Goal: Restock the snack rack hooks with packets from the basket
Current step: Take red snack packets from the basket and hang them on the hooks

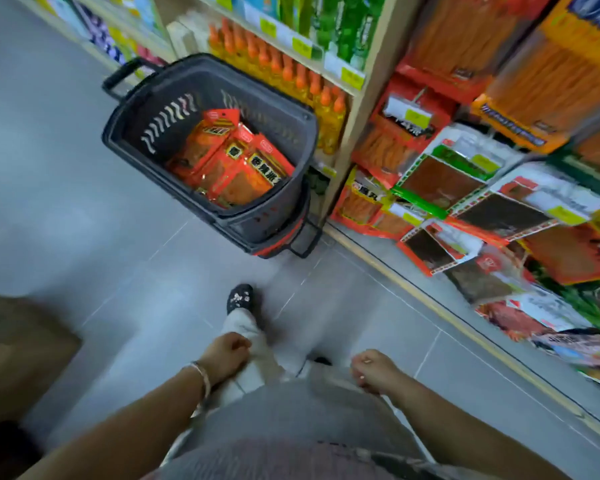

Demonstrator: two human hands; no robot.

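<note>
A dark plastic basket (146, 109) stands on the grey floor ahead of me, stacked on another basket. Several red and orange snack packets (232, 161) lie inside it. The snack rack (471, 188) fills the right side, with many packets hanging on hooks. My left hand (227, 355) hangs low near my leg, fingers loosely curled, holding nothing; a bracelet sits on its wrist. My right hand (373, 370) also hangs in front of my body, fingers loosely curled and empty. Both hands are well short of the basket and the rack.
Shelves with orange-capped bottles (284, 77) and green packs (340, 32) stand behind the basket. A brown cardboard box (18, 355) sits at the left edge. My foot in a dark shoe (239, 299) is on the tiled floor between me and the basket.
</note>
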